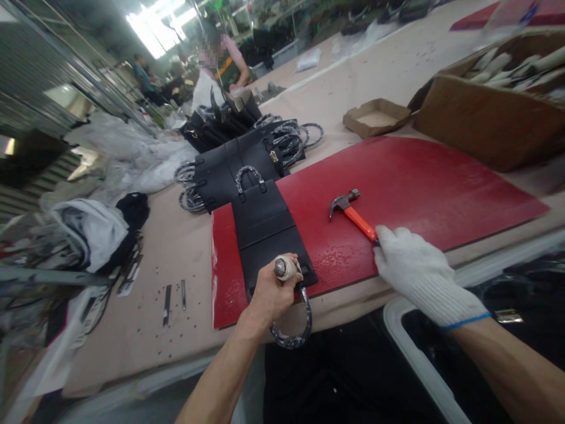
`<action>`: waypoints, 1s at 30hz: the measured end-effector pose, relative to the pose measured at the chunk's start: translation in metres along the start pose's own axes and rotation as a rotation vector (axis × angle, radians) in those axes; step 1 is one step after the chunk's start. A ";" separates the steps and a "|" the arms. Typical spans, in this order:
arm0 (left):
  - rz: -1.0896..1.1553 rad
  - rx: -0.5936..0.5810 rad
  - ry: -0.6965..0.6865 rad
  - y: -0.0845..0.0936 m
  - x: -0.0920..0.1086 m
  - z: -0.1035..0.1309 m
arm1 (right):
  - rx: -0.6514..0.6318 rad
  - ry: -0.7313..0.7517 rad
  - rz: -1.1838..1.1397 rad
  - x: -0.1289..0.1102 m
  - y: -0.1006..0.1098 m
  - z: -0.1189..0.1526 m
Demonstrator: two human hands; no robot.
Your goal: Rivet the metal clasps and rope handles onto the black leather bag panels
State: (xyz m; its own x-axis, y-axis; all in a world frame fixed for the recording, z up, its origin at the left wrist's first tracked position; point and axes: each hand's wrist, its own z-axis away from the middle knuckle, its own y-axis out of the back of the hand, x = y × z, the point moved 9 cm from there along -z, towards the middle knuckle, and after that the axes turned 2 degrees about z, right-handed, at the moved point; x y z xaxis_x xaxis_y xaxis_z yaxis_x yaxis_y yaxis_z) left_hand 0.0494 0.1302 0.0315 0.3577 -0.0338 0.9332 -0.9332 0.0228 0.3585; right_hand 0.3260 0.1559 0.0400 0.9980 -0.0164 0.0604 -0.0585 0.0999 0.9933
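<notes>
My bare left hand [273, 294] is closed around a stubby punch-like tool [286, 268] with a round metal top and a pale wrapped body; its lower end is hidden. It stands over the near end of a black bag panel [265, 227], which lies on a red board [375, 188]. Plastic-wrapped loop handles show at both ends of the panel, and the near handle [291, 340] hangs past the table edge. In a white knitted glove, my right hand [415, 271] grips the handle end of a claw hammer [357, 221] with an orange shaft, its head over the red board.
Stacked black bag panels [238, 156] with wrapped handles lie behind. At right stand a shallow cardboard tray [377, 116] and a larger cardboard box [489, 118] of pale items. Two thin metal strips [166, 305] rest at left. A co-worker [233, 62] sits beyond.
</notes>
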 end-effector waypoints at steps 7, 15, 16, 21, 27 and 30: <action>-0.153 -0.061 -0.048 -0.010 0.009 -0.006 | -0.117 -0.037 -0.324 0.013 -0.011 -0.018; -0.118 -0.028 -0.100 -0.008 0.015 -0.006 | -0.160 -0.037 -1.500 0.000 0.050 0.030; -0.102 -0.018 -0.109 -0.007 0.014 -0.006 | -0.171 -0.002 -1.536 -0.005 0.060 0.037; 0.034 0.021 -0.088 -0.004 0.001 -0.002 | -0.136 0.093 -1.278 -0.013 0.074 0.058; 0.155 0.049 -0.024 0.005 -0.010 0.004 | -0.069 0.055 -1.142 -0.009 0.048 0.065; 0.151 0.038 -0.037 0.006 -0.008 0.004 | -0.078 -0.025 -1.153 -0.004 0.028 0.068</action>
State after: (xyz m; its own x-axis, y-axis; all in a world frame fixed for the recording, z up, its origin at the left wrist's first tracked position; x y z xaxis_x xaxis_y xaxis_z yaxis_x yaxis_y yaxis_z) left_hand 0.0412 0.1266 0.0260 0.2127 -0.0700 0.9746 -0.9771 -0.0078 0.2127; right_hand 0.3191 0.0908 0.0740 0.4574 -0.1571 -0.8753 0.8892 0.0739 0.4514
